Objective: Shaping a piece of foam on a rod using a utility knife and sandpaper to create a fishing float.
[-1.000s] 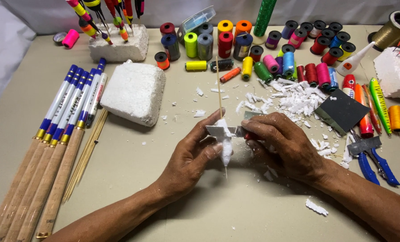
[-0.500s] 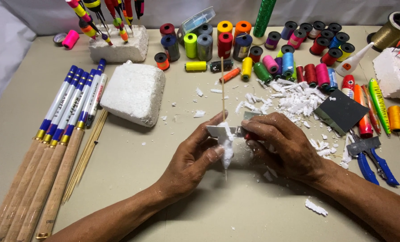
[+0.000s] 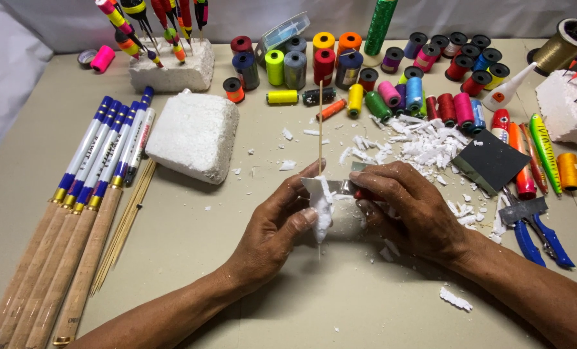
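Upright, foam piece (image 3: 321, 213) on skewer (image 3: 320, 123) points away.

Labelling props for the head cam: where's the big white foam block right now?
In the head view the white foam block lies on the table's left half, untouched, between the cork-handled rods and the left hand, just below the smaller foam holding floats.

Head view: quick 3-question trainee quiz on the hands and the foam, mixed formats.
1. True or false: the left hand holds a foam piece on a thin stick.
2. The right hand presses on the foam piece: A) blade B) brush C) spool.
3. Where do most foam shavings lie, relative to the hands?

Key: 1 true. 2 A. 3 On the table beyond the right hand, near the thread spools.
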